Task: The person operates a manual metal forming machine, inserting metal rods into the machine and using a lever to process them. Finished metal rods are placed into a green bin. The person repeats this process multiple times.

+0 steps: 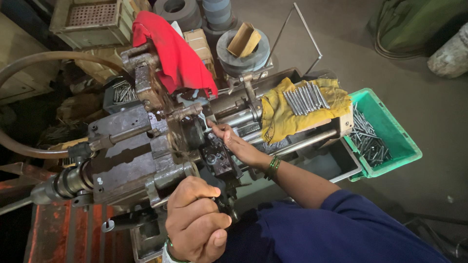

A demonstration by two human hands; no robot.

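My left hand [195,221] is closed around a black lever [225,202] at the near side of a dark, oily metal machine [126,146]. My right hand [233,141] reaches into the middle of the machine, fingertips pinched on what looks like a thin metal pin [210,122] at the spindle. A row of similar steel pins [306,99] lies on a yellow cloth [278,119] draped over the machine's right end, just beyond my right hand. Both wrists carry green bangles, and my right arm is in a blue sleeve.
A green plastic crate [395,134] with several loose pins stands to the right, with a grey tray [341,163] beside it. A red cloth [175,53] hangs over the machine's top. Grinding wheels [243,58] are stacked behind. A thick hose [29,61] curves at left.
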